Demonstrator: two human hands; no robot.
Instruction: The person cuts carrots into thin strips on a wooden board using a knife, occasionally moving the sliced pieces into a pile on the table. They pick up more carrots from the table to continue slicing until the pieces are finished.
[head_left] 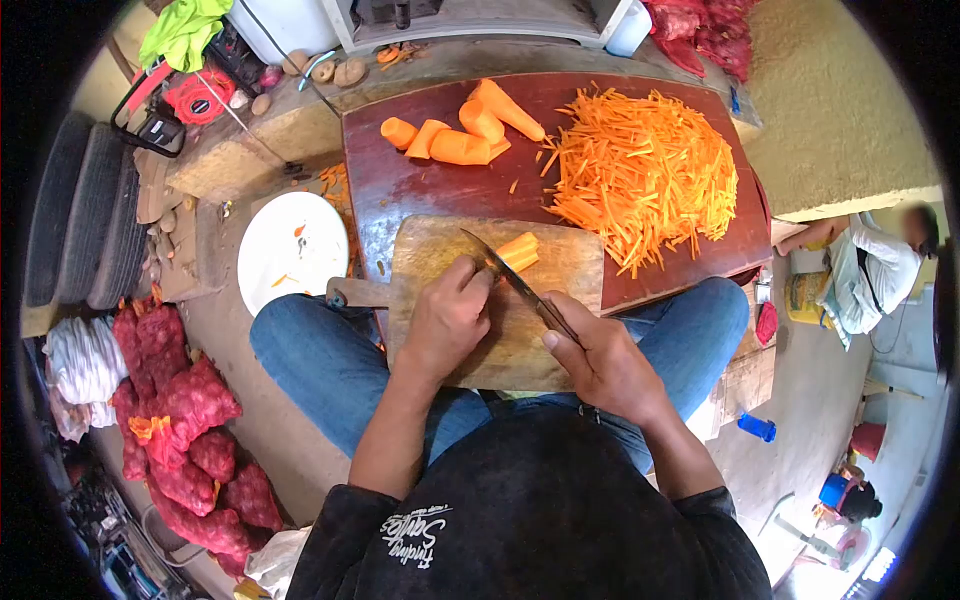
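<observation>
Slicing carrot on a lap board

The right hand grips the knife, its blade at the carrot piece, which the left hand seems to steady on the wooden board.

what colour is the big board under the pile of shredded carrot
Dark reddish-brown, glossy. The big board shows best in the head view, under the shredded carrot.

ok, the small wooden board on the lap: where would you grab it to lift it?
By the handle sticking out of the board on its left end, coming in from the left. It's the only narrow, graspable part, and it's free; the left hand, right hand, knife and carrot piece occupy the rest.
</observation>
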